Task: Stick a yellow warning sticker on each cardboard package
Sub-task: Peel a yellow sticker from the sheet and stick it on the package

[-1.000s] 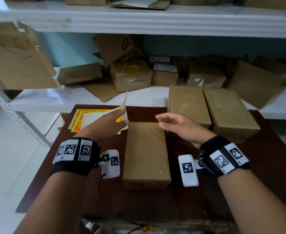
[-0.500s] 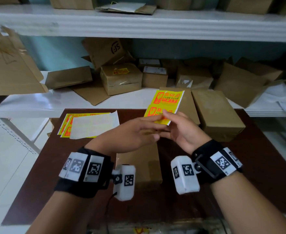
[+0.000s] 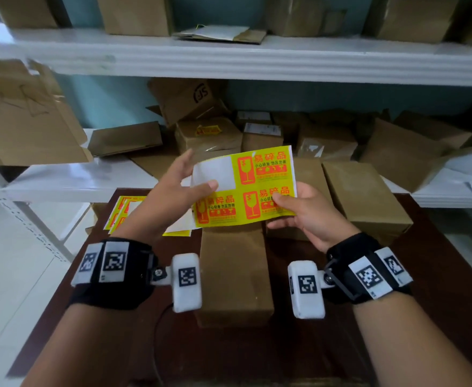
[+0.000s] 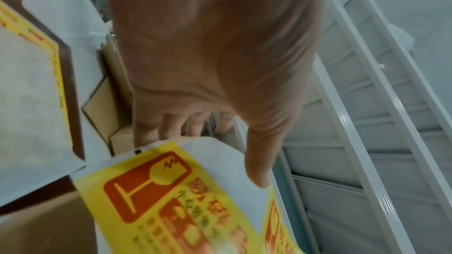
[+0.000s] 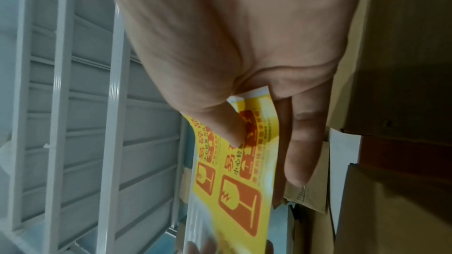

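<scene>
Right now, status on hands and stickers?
Both hands hold sticker sheet: left hand thumb on blank corner, right hand pinching right edge. Front package unstickered. Nothing blocking.

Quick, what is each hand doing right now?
Left hand: holds the sticker sheet, thumb on its blank white corner.
Right hand: pinches the same sheet's lower right edge, thumb on top.

Three yellow warning stickers [image 3: 268, 170] are remaining on one held sheet [image 3: 244, 188]. Three cardboard packages [image 3: 233, 277] are lying on one brown table [image 3: 452, 247]. Two hands, the left hand [image 3: 170, 191] and right hand [image 3: 310, 213], are showing.
</scene>
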